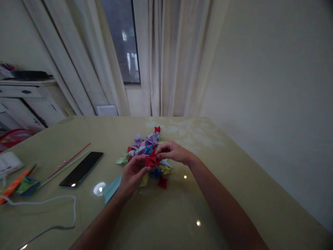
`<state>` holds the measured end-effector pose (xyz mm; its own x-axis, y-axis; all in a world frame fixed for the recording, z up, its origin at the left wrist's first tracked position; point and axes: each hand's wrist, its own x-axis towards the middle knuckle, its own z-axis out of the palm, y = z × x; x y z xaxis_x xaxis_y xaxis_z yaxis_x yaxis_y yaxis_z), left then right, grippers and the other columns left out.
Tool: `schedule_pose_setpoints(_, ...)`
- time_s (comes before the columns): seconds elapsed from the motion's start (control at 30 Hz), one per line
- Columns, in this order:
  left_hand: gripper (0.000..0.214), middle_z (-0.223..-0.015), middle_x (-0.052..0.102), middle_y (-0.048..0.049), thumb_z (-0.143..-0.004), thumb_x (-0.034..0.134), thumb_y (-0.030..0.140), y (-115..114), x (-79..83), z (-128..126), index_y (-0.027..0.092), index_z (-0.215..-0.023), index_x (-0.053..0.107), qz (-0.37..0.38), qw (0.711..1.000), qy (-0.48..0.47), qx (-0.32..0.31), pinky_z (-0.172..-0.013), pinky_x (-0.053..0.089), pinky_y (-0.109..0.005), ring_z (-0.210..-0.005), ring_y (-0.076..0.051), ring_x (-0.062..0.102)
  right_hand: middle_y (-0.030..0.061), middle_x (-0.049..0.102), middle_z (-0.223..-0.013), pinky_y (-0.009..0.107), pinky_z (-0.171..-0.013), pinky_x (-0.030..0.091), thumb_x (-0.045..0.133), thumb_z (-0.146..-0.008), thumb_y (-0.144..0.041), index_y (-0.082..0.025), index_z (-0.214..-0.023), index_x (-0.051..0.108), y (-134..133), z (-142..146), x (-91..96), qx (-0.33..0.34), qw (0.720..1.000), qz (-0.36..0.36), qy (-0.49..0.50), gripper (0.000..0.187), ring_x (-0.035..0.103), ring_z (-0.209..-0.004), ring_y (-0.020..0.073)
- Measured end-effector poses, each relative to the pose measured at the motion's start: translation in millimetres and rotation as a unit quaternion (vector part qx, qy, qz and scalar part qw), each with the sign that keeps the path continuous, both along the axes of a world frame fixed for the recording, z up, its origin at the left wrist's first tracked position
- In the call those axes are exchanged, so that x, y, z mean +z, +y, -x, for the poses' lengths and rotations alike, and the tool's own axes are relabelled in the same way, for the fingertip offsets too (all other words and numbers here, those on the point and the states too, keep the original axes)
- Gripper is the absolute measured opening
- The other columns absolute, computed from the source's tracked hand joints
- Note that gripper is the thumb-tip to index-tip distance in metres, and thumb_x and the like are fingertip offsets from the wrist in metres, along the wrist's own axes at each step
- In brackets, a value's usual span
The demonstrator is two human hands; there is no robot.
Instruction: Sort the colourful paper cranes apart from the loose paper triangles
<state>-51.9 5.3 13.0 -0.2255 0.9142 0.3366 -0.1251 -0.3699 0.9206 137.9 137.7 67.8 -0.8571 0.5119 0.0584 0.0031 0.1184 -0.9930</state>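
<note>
A small red folded-paper piece (151, 160) is held between my two hands above the table. My left hand (134, 172) pinches its lower left side with thumb and fingers. From the right, my right hand (172, 151) grips the paper's upper edge between thumb and forefinger. Just behind and below lies a heap of folded paper pieces (142, 150) in purple, blue, pink, green and yellow, partly hidden by my hands. One dark red folded piece (162, 182) rests in front of the heap. A light blue paper sheet (111, 189) lies partly under my left forearm.
A black phone (82, 169) lies on the glossy table (171, 222) at left, beside thin pink and green sticks (68, 163). Farther left are an orange cutter-like tool (15, 184), a green-and-blue folded paper (28, 185), a white power strip (9, 163) and a white cable (52, 199).
</note>
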Motion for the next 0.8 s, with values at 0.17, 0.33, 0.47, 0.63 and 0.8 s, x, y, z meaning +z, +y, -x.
schedule_pose_setpoints(0.17,0.039,-0.116,0.079,-0.0103,-0.075,0.093,0.039,1.6,-2.8,1.1,0.02,-0.103,0.076,0.008,1.0,0.008,-0.002,-0.085,0.066,-0.037,-0.098,-0.025,0.079,0.0052,0.076,-0.088,0.032,-0.08,0.055,0.093,-0.074,-0.056,-0.014,-0.09,0.08,-0.6,-0.7,0.4,0.017,1.0,-0.001,-0.001,0.046,0.07,-0.083,0.0194)
schedule_pose_setpoints(0.33,0.042,-0.112,0.08,-0.0104,-0.069,0.097,0.039,3.6,-7.5,5.3,0.019,-0.101,0.077,0.033,0.999,-0.008,-0.019,-0.085,0.065,-0.037,-0.095,-0.025,0.078,0.0053,0.076,-0.086,0.032,-0.081,0.056,0.092,-0.074,-0.055,-0.014,-0.09,0.081,-2.3,-0.1,0.6,0.021,1.0,-0.002,-0.008,0.046,0.069,-0.083,0.0196)
schedule_pose_setpoints(0.47,0.041,-0.11,0.08,-0.009,-0.067,0.098,0.036,3.7,-7.8,6.3,0.019,-0.099,0.078,0.05,0.997,-0.038,-0.036,-0.088,0.063,-0.035,-0.096,-0.024,0.076,0.0043,0.075,-0.085,0.03,-0.079,0.055,0.093,-0.072,-0.054,-0.014,-0.087,0.081,-2.6,-0.7,0.7,0.018,1.0,0.004,-0.009,0.044,0.069,-0.081,0.0181)
schedule_pose_setpoints(0.63,0.043,-0.117,0.078,-0.0087,-0.067,0.098,0.034,1.8,-5.5,6.3,0.022,-0.105,0.081,0.065,0.995,-0.052,-0.06,-0.096,0.059,-0.035,-0.11,-0.026,0.072,0.0021,0.075,-0.08,0.026,-0.074,0.052,0.093,-0.072,-0.049,-0.015,-0.086,0.082,-2.0,-3.3,1.6,0.04,0.999,0.007,-0.021,0.039,0.066,-0.073,0.0147)
schedule_pose_setpoints(0.8,0.045,-0.119,0.077,-0.0089,-0.067,0.098,0.034,-0.5,-3.7,7.0,0.023,-0.107,0.082,0.071,0.991,-0.064,-0.089,-0.096,0.058,-0.034,-0.109,-0.026,0.07,0.002,0.076,-0.079,0.027,-0.074,0.053,0.094,-0.073,-0.047,-0.015,-0.087,0.082,-4.0,-3.3,3.1,0.056,0.998,0.01,-0.014,0.037,0.068,-0.072,0.0151)
